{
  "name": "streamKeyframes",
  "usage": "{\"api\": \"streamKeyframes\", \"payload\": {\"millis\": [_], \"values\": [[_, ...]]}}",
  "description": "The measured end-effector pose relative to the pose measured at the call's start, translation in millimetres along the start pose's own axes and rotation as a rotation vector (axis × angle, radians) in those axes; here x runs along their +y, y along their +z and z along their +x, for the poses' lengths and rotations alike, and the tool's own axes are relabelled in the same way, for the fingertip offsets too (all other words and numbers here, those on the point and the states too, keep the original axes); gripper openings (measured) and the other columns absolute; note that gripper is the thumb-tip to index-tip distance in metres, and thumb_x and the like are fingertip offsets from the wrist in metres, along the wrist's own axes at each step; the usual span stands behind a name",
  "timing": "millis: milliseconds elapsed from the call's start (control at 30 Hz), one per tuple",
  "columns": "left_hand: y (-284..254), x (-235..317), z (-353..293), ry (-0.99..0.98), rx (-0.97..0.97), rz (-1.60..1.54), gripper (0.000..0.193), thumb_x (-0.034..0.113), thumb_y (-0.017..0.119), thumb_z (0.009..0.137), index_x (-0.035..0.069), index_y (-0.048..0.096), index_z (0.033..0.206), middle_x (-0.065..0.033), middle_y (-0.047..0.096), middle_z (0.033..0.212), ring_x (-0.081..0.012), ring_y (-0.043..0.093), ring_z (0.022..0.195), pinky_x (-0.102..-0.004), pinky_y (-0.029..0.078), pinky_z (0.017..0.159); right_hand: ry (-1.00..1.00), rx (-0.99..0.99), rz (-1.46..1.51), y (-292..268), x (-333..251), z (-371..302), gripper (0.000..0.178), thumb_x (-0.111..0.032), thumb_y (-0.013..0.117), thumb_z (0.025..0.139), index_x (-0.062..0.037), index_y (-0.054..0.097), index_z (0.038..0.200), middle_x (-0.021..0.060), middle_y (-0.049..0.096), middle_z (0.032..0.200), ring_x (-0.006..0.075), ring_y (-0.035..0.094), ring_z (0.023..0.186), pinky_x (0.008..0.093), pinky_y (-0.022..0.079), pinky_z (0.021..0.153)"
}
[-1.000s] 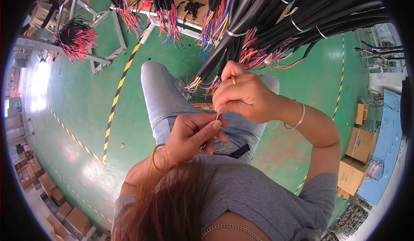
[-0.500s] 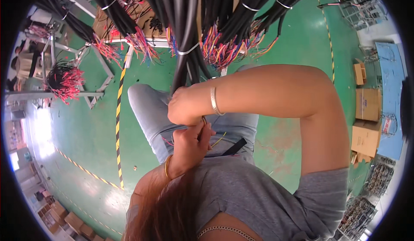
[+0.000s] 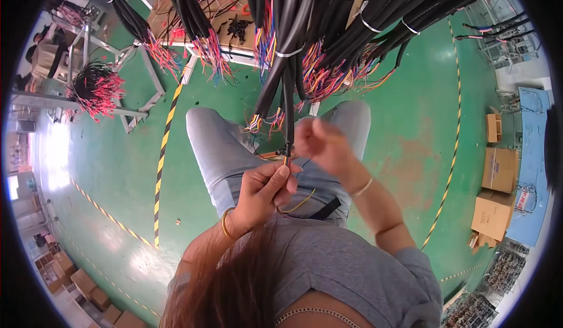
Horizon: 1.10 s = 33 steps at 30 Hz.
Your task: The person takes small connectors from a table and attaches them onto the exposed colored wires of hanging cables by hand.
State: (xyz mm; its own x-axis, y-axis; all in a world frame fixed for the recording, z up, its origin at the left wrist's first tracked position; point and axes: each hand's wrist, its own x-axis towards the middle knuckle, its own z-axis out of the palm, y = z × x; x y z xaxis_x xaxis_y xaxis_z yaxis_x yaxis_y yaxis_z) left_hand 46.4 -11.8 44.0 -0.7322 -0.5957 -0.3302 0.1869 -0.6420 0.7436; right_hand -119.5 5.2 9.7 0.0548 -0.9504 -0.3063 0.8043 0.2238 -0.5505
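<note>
A thin black-sheathed cable [image 3: 289,114] hangs down toward my lap from a tied bundle of thick black cables [image 3: 296,11]. My left hand [image 3: 264,190] is closed, pinching the cable's lower end, where coloured wires come out, between thumb and fingers. Just right of that end, my right hand [image 3: 325,149] is raised and smeared by motion; whether its fingers hold anything does not show. Beside the held cable, another black cable end [image 3: 256,119] hangs with white, yellow and orange wires fanned out. A loose yellow wire [image 3: 305,202] lies across my lap near a black strip [image 3: 325,209].
More cable bundles with bared coloured wires [image 3: 328,75] hang ahead over a board-topped table [image 3: 234,11]. At the left, a metal frame [image 3: 47,100] bears a red-tipped wire bundle [image 3: 97,90]. Cardboard boxes [image 3: 498,169] stand at the right by a blue panel [image 3: 533,152].
My right arm, which crossed over the left hand to the cables, has swung back right and lowered. My left hand has moved slightly up and right. The view has shifted, showing the cable ends.
</note>
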Motion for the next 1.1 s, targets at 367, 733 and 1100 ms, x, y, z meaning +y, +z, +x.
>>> {"api": "streamKeyframes", "payload": {"millis": [367,733,1100], "values": [[-13.3,-6.1,0.2,-0.397,-0.379,-1.029,0.018,0.014,0.037,0.084,-0.001,0.047,0.088,0.0064,0.033,0.053,0.0027,0.025,0.035,-0.0125,0.022,0.033,-0.147,-0.509,-0.136,7.8,26.9,26.7,0.027,-0.029,0.066,0.063,-0.0025,0.059,0.063,0.0065,0.053,0.061,0.0136,0.042,0.056,0.0235,0.031,0.046],[-45.1,21.2,-13.1,-0.040,0.262,0.001,0.019,0.014,0.041,0.083,-0.002,0.051,0.079,0.0013,0.039,0.049,-0.0007,0.023,0.034,-0.0149,0.018,0.033,-0.501,-0.791,-0.503,67.6,-111.9,-108.6,0.017,-0.002,0.057,0.069,0.0050,0.050,0.083,0.0070,0.051,0.064,0.0152,0.047,0.047,0.0259,0.041,0.048],[-26.0,6.4,3.6,-0.266,-0.276,-1.126,0.017,0.011,0.037,0.084,-0.003,0.045,0.088,0.0057,0.036,0.050,0.0017,0.030,0.033,-0.0124,0.027,0.033,-0.313,0.126,-0.717,42.7,13.2,-24.1,0.019,-0.013,0.045,0.081,0.0019,0.048,0.092,0.0070,0.056,0.082,0.0078,0.046,0.063,0.0199,0.038,0.056]]}}
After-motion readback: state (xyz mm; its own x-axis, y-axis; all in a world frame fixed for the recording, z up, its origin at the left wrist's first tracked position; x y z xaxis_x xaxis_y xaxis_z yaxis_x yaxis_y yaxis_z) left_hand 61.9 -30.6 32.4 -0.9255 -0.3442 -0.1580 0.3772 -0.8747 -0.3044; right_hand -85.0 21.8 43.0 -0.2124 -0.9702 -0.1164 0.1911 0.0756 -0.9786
